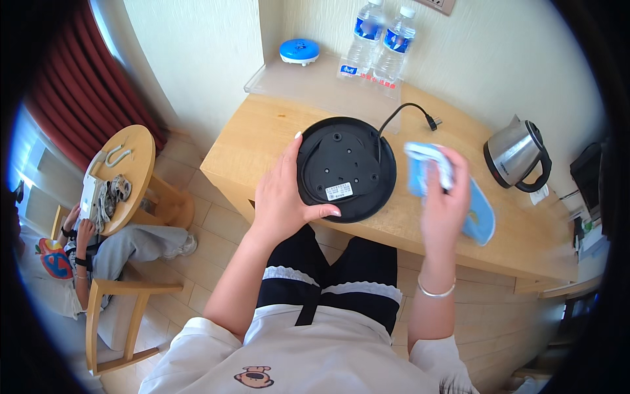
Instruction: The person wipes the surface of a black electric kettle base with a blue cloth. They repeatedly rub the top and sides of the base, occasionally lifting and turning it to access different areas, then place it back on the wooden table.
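Note:
A round black kettle power base (349, 162) is turned with its underside up, over the front edge of the wooden desk. Its underside shows screw holes and a white label bearing print. My left hand (281, 189) grips the base by its left rim, thumb at the near side and fingers along the far left. From the base's right side a short black cord (402, 105) curves away to a plug (433, 122) near the wall. Right of the base, my right hand (448, 189) holds a bunched blue and white cloth (477, 216), whose loose end hangs down. This hand is blurred.
A steel electric kettle (514, 155) stands on the desk (268, 135) at right. Two water bottles (393, 47) and a blue round object (299, 50) are along the wall. At left, a person (74, 256) sits by a round table (140, 170) with a laptop (89, 197).

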`<state>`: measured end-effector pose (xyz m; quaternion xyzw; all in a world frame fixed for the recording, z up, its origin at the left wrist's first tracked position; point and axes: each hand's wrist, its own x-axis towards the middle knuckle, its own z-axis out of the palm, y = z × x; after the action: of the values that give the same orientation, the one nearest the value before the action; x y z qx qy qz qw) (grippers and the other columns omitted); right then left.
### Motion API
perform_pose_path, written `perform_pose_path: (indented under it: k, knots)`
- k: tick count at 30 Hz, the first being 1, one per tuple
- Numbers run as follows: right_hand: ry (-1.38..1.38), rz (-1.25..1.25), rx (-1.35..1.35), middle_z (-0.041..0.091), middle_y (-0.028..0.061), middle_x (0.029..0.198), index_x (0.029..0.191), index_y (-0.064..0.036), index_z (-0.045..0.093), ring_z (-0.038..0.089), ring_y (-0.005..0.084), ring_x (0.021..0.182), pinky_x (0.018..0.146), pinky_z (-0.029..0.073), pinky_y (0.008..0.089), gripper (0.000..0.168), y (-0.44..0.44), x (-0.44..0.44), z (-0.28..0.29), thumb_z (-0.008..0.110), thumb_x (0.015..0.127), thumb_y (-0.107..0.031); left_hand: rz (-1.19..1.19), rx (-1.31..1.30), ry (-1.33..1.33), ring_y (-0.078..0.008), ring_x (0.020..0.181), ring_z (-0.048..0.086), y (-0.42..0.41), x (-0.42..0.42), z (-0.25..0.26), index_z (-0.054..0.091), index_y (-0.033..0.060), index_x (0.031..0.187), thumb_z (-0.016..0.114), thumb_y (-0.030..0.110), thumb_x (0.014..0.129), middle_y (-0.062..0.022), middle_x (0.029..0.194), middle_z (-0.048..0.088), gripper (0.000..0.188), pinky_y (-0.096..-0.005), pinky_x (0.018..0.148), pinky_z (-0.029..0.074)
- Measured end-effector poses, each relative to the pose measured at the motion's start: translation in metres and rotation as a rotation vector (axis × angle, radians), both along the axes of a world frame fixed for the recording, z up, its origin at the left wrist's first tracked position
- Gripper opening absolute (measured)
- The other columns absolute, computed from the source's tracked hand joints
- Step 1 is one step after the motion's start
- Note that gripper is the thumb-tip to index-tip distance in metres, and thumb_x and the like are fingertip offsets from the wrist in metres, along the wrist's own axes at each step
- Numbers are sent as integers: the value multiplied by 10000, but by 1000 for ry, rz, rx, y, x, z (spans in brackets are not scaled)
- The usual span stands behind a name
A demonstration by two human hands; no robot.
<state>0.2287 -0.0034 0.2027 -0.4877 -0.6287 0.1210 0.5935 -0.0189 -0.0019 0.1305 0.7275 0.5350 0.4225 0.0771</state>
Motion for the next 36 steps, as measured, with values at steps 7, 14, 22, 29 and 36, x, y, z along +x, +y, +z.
perform_pose_path:
  k: [7, 14, 22, 29, 36]
  knots:
    - [-726, -20, 123, 607, 80, 991, 1055, -60, 667, 640, 287, 933, 785, 552, 402, 300, 51, -63, -23, 774, 776, -33, 74, 48, 83, -373, 1207, 632, 5, 17, 3, 401, -1, 1516, 950, 504, 577, -220, 1441, 538, 1199, -442, 962, 526]
    - [-680, -5, 63, 603, 54, 953, 993, -84, 705, 633, 271, 913, 750, 552, 395, 256, 61, -57, -25, 777, 749, -49, 93, -112, 42, -365, 1284, 578, 3, 17, 10, 443, 36, 1510, 934, 497, 582, -185, 1490, 517, 1147, -462, 1037, 459]
    - [-665, -88, -6, 615, 92, 965, 970, -52, 679, 634, 310, 928, 773, 542, 421, 217, 62, -63, -20, 764, 771, -43, 103, -135, 37, -337, 1304, 569, 6, 18, 7, 442, 30, 1512, 927, 545, 570, -169, 1507, 499, 1179, -465, 1040, 445]
    - [-527, -71, 52, 648, 126, 1038, 1070, -32, 693, 654, 325, 942, 819, 529, 389, 238, 39, -33, -25, 744, 839, -18, 117, -61, 77, -359, 1267, 591, 8, 18, 2, 431, 13, 1513, 844, 680, 585, -175, 1490, 512, 1216, -449, 998, 469]
    - [-487, -457, 47, 653, 158, 1115, 1114, -16, 660, 639, 320, 1030, 898, 511, 391, 148, 0, 100, -23, 598, 981, -35, 174, 114, 70, -375, 1195, 618, 9, 20, -5, 450, -6, 1491, 736, 787, 639, -198, 1464, 522, 1199, -433, 964, 495]
